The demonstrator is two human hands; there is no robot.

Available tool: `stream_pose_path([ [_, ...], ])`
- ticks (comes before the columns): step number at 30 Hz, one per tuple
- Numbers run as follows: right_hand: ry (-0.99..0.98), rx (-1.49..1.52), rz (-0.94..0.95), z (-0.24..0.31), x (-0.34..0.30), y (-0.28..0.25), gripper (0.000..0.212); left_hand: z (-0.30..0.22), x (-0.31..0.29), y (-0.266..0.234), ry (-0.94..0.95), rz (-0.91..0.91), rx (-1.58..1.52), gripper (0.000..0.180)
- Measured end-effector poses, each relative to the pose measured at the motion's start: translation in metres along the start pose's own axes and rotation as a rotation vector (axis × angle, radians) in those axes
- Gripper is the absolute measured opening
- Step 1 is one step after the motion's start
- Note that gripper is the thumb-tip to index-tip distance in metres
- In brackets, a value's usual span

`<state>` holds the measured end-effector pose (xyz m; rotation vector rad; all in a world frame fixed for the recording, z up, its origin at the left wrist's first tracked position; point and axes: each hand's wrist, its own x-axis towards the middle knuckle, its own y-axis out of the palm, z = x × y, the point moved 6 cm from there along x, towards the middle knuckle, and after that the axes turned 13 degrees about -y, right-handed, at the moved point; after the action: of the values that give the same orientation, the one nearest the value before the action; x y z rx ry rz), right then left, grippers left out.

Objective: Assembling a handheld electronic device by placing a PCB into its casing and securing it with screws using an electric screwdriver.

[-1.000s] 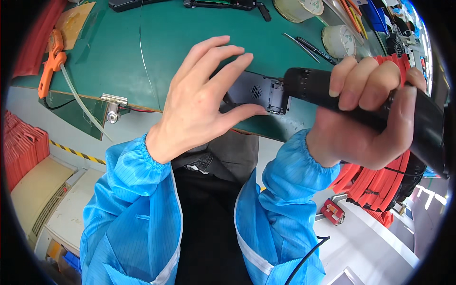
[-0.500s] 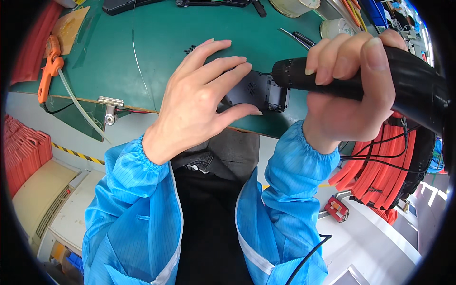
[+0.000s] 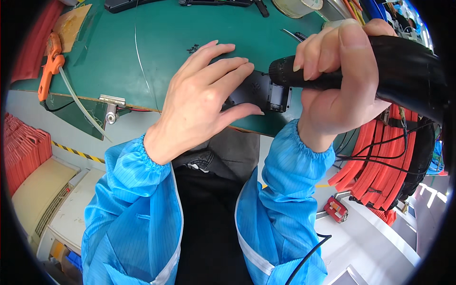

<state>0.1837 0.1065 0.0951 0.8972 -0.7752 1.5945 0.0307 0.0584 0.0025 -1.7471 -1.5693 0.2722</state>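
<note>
A small black plastic housing (image 3: 252, 92) lies on the green bench mat, with a compartment at its right end. My left hand (image 3: 197, 97) reaches over its left part, thumb along the near edge and fingers toward the far side, steadying it. Part of the housing is hidden under that hand. My right hand (image 3: 339, 78) is wrapped round a thick black electric screwdriver (image 3: 408, 71). The screwdriver's nose points left, its thin bit at the housing's far right corner. Several tiny black screws (image 3: 192, 48) lie just beyond my left fingers.
An orange hot glue gun (image 3: 53, 66) with a glue stick lies at the left of the green mat (image 3: 109, 57). A metal clip (image 3: 112, 107) grips the bench edge. Tweezers and a wire spool (image 3: 297, 5) are at the far right. Red foam pieces (image 3: 365, 166) and cables hang on the right.
My right hand and the screwdriver have shifted slightly left, and the wrist has turned a little. My left hand stays on the housing.
</note>
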Motion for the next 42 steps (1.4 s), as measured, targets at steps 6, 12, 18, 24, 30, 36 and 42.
stream_pose_path([
  [6, 0.088, 0.098, -0.076, 0.001, 0.000, 0.017, 0.030, 0.000, -0.001, -0.001, 0.014, -0.007, -0.002, 0.064],
  [12, 0.110, 0.103, -0.169, 0.011, -0.004, -0.002, 0.030, 0.002, -0.004, -0.002, 0.024, -0.003, -0.054, 0.066],
  [18, -0.101, 0.022, -0.263, -0.003, 0.009, 0.012, 0.018, -0.003, -0.004, 0.004, 0.069, 0.072, -0.048, 0.068],
  [24, 0.315, -0.083, -0.555, -0.032, 0.003, 0.060, 0.039, -0.004, -0.003, 0.001, 0.084, 0.087, -0.055, 0.063],
  [30, 0.131, 0.102, -0.295, -0.040, 0.004, 0.025, 0.018, -0.006, -0.002, -0.002, 0.071, 0.033, -0.121, 0.055],
  [36, -0.067, -0.036, -0.317, 0.023, 0.005, 0.015, 0.023, 0.009, -0.002, -0.009, -0.009, 0.004, -0.332, 0.035],
  [42, 0.061, 0.298, -0.220, 0.033, -0.003, 0.003, 0.028, 0.015, -0.001, -0.020, -0.093, -0.179, -0.340, 0.023],
])
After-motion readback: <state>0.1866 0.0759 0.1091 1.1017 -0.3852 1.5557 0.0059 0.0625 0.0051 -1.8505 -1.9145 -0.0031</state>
